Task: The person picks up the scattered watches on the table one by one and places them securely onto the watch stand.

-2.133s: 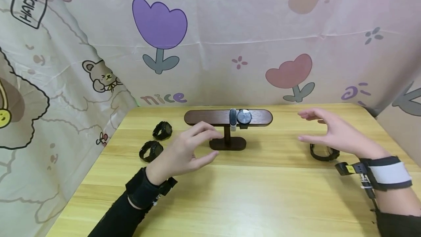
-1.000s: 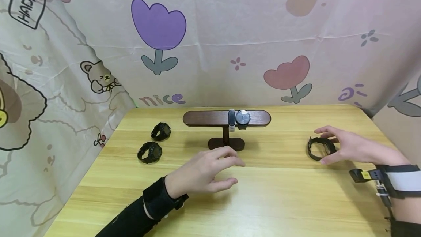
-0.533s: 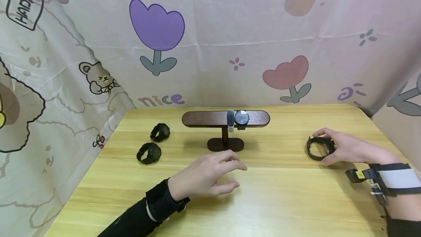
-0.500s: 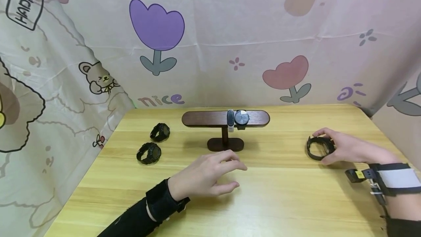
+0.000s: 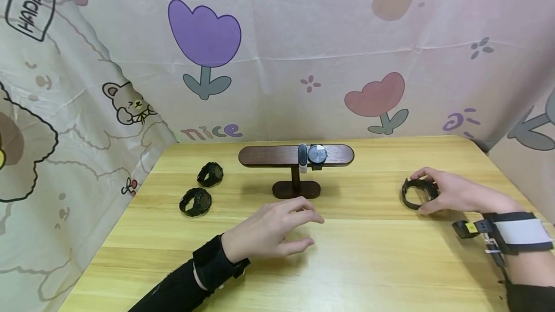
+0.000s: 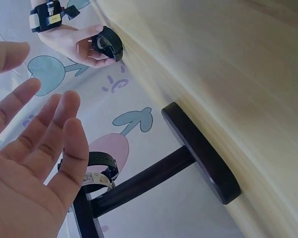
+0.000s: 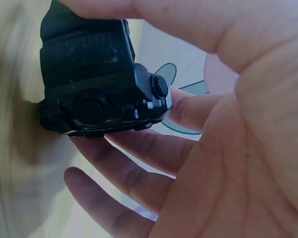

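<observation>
At the right of the table my right hand (image 5: 457,194) holds a black digital-style watch (image 5: 430,189) between thumb and fingers. Its strap stands looped toward the left. Seen from the right wrist, the watch (image 7: 89,74) shows its side buttons, with the thumb above and the fingers beneath. My left hand (image 5: 270,230) hovers over the middle front of the table, its fingers loosely bent around nothing. Behind it stands a dark wooden T-shaped watch stand (image 5: 269,156), bearing a slim fitness band (image 5: 302,154) and a round-faced watch (image 5: 318,154) side by side right of centre.
Two more black watches, a rear one (image 5: 210,174) and a front one (image 5: 202,201), rest on the left of the light wooden table (image 5: 368,264). A printed cloth (image 5: 282,23) hangs along the table's back edge and left side.
My right hand has come down and to the right onto the black watch and taken hold of it. The left hand has moved right and nearer the front, then stayed almost still.
</observation>
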Available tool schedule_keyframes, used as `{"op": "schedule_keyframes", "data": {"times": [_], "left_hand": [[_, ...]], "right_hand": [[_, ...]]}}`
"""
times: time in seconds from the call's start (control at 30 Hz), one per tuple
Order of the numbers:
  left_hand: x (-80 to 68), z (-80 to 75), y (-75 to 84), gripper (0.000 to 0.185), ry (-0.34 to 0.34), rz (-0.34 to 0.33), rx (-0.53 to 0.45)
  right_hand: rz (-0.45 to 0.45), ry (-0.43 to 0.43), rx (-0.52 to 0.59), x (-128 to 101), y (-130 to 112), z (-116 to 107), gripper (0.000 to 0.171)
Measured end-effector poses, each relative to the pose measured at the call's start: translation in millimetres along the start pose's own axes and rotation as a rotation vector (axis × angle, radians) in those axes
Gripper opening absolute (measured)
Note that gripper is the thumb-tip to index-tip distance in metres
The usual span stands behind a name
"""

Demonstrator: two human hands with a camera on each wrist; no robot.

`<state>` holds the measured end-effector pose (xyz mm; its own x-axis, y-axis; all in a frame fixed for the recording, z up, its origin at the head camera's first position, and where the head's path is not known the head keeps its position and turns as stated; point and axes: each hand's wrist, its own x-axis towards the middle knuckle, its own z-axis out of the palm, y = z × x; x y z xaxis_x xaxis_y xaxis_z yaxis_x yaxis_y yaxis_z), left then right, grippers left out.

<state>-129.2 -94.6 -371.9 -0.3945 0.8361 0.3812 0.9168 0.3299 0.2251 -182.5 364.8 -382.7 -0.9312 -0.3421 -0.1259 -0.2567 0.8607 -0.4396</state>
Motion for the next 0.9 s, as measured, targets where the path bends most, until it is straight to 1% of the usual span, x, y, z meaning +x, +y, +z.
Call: {"op": "schedule_keyframes", "data": {"times": [0.23, 0.6, 0.73, 0.9], "left_hand": [[-0.2, -0.1, 0.0, 0.038, -0.013, -0.020, -0.006], [-0.9, -1.8, -0.9, 0.038, -0.004, -0.017, -0.014], [-1.1, -3.3, -0.5, 0.038, -0.009, -0.026, -0.018], [-1.2, -4.8, -0.9, 0.038, -0.006, -0.031, -0.024]], "right_hand": [[-0.016, 0.015, 0.002, 0.2, -3.2, 0.0, 0.080], [-0.016, 0.045, -0.023, 1.9, -13.6, -3.7, 0.082], [-0.039, 0.074, -0.026, 2.2, -17.0, -3.9, 0.082], [-0.106, 0.133, -0.047, 2.6, -21.4, -4.7, 0.079]]}}
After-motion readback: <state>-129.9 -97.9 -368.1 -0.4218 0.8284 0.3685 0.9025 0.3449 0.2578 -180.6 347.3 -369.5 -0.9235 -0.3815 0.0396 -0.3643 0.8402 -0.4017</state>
